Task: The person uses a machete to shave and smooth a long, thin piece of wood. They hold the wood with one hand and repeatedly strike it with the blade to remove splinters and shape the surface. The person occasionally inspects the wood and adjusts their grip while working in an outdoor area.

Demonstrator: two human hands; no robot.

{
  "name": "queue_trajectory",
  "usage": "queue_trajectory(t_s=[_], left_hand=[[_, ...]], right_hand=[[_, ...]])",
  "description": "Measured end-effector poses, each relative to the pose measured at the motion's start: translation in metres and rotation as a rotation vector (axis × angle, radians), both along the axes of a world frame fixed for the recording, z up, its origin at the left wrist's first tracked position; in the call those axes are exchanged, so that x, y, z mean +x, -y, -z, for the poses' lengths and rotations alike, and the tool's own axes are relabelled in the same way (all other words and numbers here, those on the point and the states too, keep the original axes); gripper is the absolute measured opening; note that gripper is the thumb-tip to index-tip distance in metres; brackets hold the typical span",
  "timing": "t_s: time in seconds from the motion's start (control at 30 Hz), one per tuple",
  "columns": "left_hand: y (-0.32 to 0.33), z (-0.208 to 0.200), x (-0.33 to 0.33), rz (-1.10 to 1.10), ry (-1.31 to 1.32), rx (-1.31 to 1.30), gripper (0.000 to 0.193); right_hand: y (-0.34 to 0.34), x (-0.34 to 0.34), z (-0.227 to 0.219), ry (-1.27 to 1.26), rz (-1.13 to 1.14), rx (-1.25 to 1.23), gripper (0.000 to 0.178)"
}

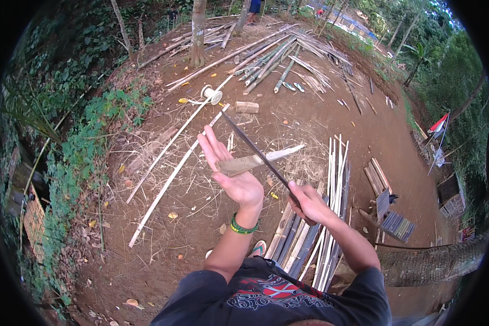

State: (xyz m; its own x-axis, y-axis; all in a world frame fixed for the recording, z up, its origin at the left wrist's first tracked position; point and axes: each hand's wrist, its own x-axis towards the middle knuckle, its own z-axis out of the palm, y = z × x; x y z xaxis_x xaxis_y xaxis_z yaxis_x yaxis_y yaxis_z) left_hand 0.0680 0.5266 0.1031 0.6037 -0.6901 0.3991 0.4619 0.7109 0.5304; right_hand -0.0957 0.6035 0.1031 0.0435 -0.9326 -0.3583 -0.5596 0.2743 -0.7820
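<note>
My right hand is closed around the handle of a machete. Its long dark blade slants up and leftward, passing over my left hand's side. My left hand is turned palm up, fingers stretched out and thumb apart. A short split piece of wood shows across the palm between thumb and fingers; I cannot tell whether it rests on the hand. A paler pointed sliver continues to its right, beyond the blade. A green and yellow band circles my left wrist.
Long pale strips lie on the ground at left, near a white spool and a wood block. Bamboo poles and strips lie by my right side. A larger bamboo pile spreads farther off. A trunk stands at right.
</note>
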Motion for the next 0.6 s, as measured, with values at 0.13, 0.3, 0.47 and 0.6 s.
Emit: queue_trajectory(t_s=[0.13,0.3,0.47,0.6], left_hand=[[0.005,-0.003,0.003,-0.001,-0.073,-0.059,0.088],[0.005,-0.009,-0.005,0.091,-0.114,-0.143,0.096],[0.001,0.002,-0.002,0.028,0.019,-0.137,0.101],[0.009,-0.011,-0.002,0.04,0.008,-0.126,0.098]], right_hand=[[-0.003,0.02,-0.063,0.238,-0.137,-0.4,0.063],[0.002,-0.013,0.035,-0.166,-0.02,-0.343,0.063],[0.007,-0.02,0.067,0.196,0.142,0.027,0.064],[0.01,-0.008,0.028,0.253,0.151,0.114,0.062]])
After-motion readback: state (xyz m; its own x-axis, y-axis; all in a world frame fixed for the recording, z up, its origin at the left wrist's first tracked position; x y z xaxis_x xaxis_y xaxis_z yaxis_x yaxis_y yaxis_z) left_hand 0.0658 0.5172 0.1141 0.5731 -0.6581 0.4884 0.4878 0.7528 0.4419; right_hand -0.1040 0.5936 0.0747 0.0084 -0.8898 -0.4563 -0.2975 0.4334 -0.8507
